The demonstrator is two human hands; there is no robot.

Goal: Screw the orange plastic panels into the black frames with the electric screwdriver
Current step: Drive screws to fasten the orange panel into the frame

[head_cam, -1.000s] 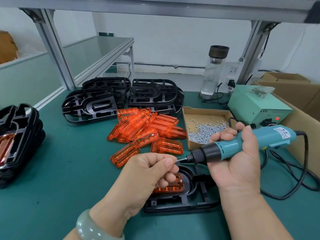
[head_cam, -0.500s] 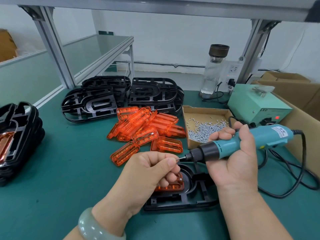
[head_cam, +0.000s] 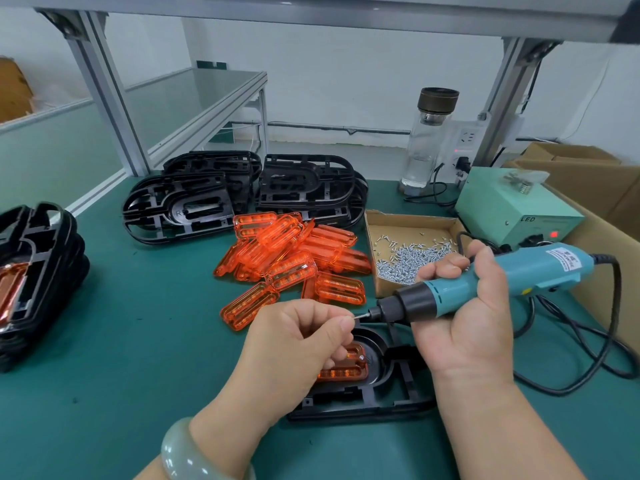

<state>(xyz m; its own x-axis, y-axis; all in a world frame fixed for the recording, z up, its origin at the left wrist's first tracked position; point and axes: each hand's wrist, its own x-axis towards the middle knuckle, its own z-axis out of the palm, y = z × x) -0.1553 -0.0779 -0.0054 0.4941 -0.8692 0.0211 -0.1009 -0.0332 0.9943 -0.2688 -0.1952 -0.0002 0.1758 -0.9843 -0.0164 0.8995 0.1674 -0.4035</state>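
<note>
While left grip pinches barely-seen screw, right grip clasps screwdriver — frame, panel half hidden.

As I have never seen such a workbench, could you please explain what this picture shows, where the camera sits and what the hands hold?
There is no machine here: a person works with bare hands, and the camera sits on their head, looking down. The right hand grips an electric screwdriver; the left hand pinches a small screw at its tip. Below them, on the green table, lies a black frame with an orange panel in it. Behind are a pile of loose orange panels, a cardboard box of screws, stacks of black frames, a pale green power box and a bottle.
</note>
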